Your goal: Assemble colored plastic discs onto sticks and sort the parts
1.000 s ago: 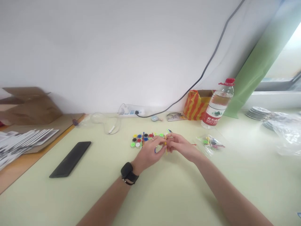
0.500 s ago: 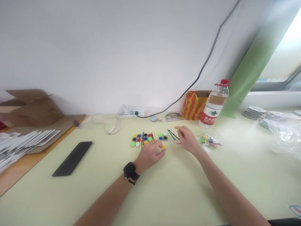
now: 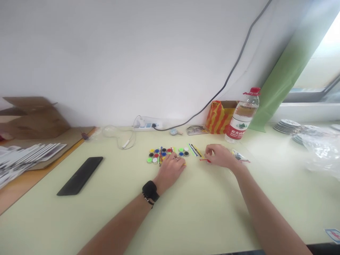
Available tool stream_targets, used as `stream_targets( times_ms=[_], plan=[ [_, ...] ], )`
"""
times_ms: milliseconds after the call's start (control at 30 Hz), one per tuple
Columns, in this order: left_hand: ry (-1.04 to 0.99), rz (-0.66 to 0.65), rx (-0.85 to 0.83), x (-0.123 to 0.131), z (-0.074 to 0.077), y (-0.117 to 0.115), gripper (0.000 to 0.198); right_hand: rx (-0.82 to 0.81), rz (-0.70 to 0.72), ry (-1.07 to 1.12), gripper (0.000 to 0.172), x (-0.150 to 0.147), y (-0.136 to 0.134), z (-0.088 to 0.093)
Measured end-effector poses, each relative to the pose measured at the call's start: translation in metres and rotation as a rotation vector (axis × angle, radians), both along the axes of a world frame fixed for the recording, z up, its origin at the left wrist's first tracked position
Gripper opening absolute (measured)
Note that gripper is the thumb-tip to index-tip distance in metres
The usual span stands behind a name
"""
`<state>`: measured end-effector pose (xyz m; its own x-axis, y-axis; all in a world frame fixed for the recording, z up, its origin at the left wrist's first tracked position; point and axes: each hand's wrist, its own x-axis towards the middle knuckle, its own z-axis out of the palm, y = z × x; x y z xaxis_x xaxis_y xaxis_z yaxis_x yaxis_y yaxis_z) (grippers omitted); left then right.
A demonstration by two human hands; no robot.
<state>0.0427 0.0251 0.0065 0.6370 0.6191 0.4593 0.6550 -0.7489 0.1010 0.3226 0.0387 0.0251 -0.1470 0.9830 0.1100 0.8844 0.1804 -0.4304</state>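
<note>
My left hand [image 3: 171, 168], with a black watch on the wrist, lies over the near edge of a group of small round coloured discs [image 3: 156, 156]. Its fingers are curled down, and a bit of yellow shows at the fingertips; what lies under them is mostly hidden. My right hand [image 3: 219, 156] is closed in a pinch at one end of a thin red stick [image 3: 204, 160] lying on the table. Between the hands, several thin coloured sticks [image 3: 195, 150] lie side by side, next to a smaller cluster of discs [image 3: 183, 152]. Partly behind my right hand is a clear bag [image 3: 240, 157] of coloured pieces.
A large water bottle [image 3: 241, 118] and a striped bag [image 3: 219, 117] stand at the back right. Along the wall lies a power strip [image 3: 147, 124] with a cable. To the left are a black flat case [image 3: 80, 176], stacked cards [image 3: 29, 161] and a cardboard box [image 3: 37, 118].
My right hand has moved nearer and right, from the coloured sticks to the red stick. The yellow piece it held now lies with the sticks. My left hand has lowered its fingers.
</note>
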Motion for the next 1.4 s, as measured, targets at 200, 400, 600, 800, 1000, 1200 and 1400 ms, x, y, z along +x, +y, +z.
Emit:
stream_targets(
  times_ms=[200,400,600,800,1000,1200,1400],
  plan=[
    [-0.060,0.024,0.011,0.000,0.000,-0.001,0.015,-0.169,0.046,0.038,0.004,0.006,-0.009,0.008],
    [-0.202,-0.021,-0.003,0.002,0.003,-0.008,0.031,-0.232,0.194,0.486,0.014,-0.015,-0.011,0.013],
    [-0.284,-0.054,-0.015,0.001,0.003,-0.011,0.034,-0.332,0.291,0.833,0.027,-0.054,-0.017,0.013],
    [-0.335,-0.050,-0.035,-0.001,-0.002,-0.005,0.028,-0.328,0.272,0.965,0.008,-0.069,-0.019,0.011],
    [-0.368,-0.090,-0.066,-0.001,-0.002,-0.005,0.023,-0.384,0.327,1.002,0.007,-0.075,-0.020,0.006],
    [-0.367,-0.069,-0.088,0.003,-0.001,-0.008,0.007,-0.365,0.340,0.915,0.011,-0.079,-0.022,0.007],
    [-0.341,-0.077,-0.099,0.004,0.001,-0.010,0.004,-0.453,0.349,0.905,0.010,-0.080,-0.024,0.005]
  ],
)
